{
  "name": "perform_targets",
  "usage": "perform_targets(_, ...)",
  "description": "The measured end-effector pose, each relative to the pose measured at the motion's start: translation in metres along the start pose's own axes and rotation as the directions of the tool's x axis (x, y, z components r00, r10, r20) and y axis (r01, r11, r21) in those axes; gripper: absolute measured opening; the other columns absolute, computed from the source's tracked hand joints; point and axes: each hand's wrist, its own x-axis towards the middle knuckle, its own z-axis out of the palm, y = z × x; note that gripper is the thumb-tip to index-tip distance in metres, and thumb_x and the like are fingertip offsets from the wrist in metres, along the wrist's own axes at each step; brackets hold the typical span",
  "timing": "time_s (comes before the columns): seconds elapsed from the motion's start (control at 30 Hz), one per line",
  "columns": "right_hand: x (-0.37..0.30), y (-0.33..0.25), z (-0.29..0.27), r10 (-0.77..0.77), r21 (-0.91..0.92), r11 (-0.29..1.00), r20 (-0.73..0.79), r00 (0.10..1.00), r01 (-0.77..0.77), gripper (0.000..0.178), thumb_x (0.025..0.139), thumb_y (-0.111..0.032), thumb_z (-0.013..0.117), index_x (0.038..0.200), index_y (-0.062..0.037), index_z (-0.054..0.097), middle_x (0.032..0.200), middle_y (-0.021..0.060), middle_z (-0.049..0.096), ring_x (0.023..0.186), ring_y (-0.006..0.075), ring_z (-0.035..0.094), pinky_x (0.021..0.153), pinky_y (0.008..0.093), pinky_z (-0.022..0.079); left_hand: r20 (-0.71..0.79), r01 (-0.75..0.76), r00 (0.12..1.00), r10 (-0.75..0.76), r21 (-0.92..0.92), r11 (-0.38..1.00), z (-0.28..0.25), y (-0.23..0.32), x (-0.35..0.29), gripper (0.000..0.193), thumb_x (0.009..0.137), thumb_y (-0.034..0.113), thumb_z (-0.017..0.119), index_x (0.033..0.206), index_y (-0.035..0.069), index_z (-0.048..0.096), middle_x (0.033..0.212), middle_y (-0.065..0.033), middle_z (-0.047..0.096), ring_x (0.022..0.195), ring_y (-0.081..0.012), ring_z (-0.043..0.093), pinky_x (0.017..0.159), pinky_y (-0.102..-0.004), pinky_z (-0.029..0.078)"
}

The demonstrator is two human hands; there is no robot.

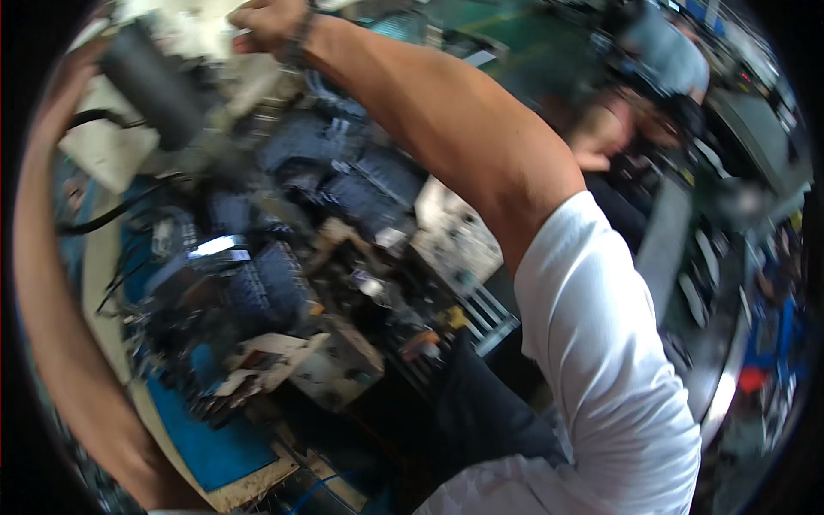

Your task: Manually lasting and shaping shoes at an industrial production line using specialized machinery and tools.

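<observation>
Both my arms reach up to the far left. My right hand [273,27], a dark band at its wrist, has its fingers curled together in front of a bright pale surface [193,30]; what they hold, if anything, is hidden. At the upper left rim my left hand [84,60] is blurred beside a dark grey cylinder [154,86], its fingers hard to make out. Between and below my arms lie dark blue bundles [365,184], which look like folded cloth, blurred by motion.
Pale blocky machine parts [339,365] stand among the clutter nearer me. A blue board [210,438] with a wooden edge lies at the lower left. Black cables [103,221] loop beside my left forearm. Other people [665,51] sit at the upper right, near a grey machine [755,137].
</observation>
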Motion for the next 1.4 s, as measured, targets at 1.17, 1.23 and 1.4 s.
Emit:
perform_targets(1.17, -1.344, -0.294, -0.308, 0.220, -0.275, -0.427, -0.956, 0.196, -0.861, 0.107, 0.080, -0.045, 0.090, 0.165, -0.0034, 0.041, 0.128, 0.0232, 0.074, 0.115, 0.0436, 0.072, 0.098, 0.0520, 0.059, 0.889, 0.052, 0.447, -0.096, 0.082, 0.995, 0.606, -0.108, -0.728, 0.025, 0.104, -0.002, 0.061, 0.126, -0.005, 0.073, 0.118, -0.0172, 0.073, 0.103, -0.0297, 0.073, 0.091, -0.0367, 0.058)
perform_targets(1.23, -1.340, -0.296, -0.331, 0.153, -0.264, -0.384, -0.963, 0.221, -0.885, 0.108, 0.081, -0.044, 0.089, 0.167, -0.0056, 0.038, 0.131, 0.0243, 0.073, 0.117, 0.0448, 0.072, 0.098, 0.0522, 0.059, 0.897, 0.028, 0.433, -0.087, 0.083, 0.996, 0.608, -0.111, -0.731, 0.025, 0.104, -0.002, 0.061, 0.127, -0.005, 0.072, 0.116, -0.0168, 0.073, 0.101, -0.0293, 0.073, 0.091, -0.0362, 0.058)
perform_targets(1.4, -1.285, -0.300, -0.387, 0.032, -0.219, -0.307, -0.975, 0.220, -0.926, 0.100, 0.081, -0.046, 0.089, 0.163, -0.0063, 0.048, 0.131, 0.0280, 0.073, 0.117, 0.0465, 0.072, 0.099, 0.0528, 0.058, 0.886, 0.151, 0.440, -0.144, 0.085, 0.985, 0.621, -0.120, -0.736, 0.026, 0.105, 0.000, 0.062, 0.129, -0.005, 0.072, 0.113, -0.0153, 0.074, 0.099, -0.0257, 0.073, 0.090, -0.0340, 0.057)
